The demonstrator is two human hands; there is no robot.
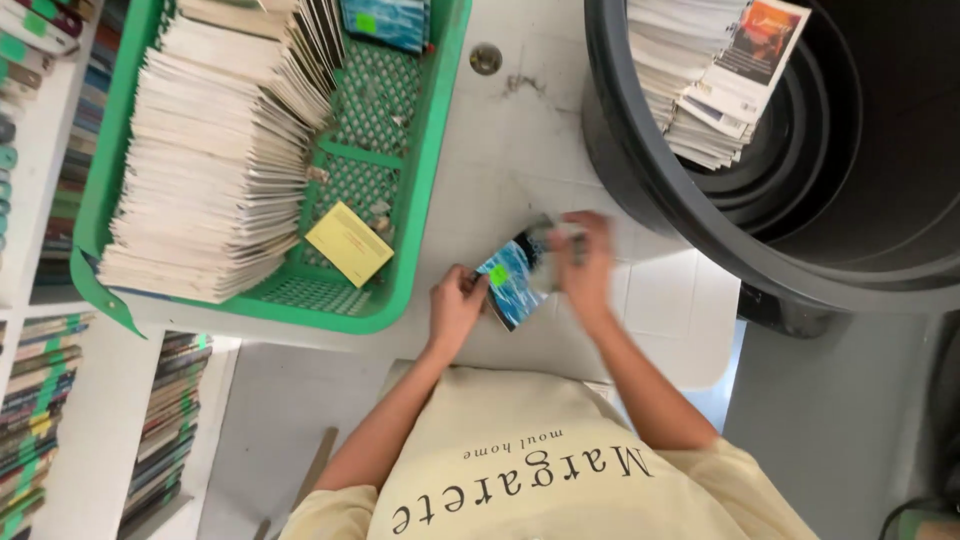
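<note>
Both hands, left hand [455, 305] and blurred right hand [583, 262], pinch a small blue booklet [512, 280] between them over the white table [520, 130]. It seems mid-sort; placing it calls for choosing the green basket [420, 190] or black tub [640, 170].

Small green square sticker [498, 276] on the blue card's corner, mid-frame. Another green sticker [366, 22] on the blue card in the basket, top. Green labels [12, 48] on the book spines at far left.

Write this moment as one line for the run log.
left hand: holds blue booklet | right hand: on booklet, blurred | green basket: stacked booklets | black tub: more booklets
</note>
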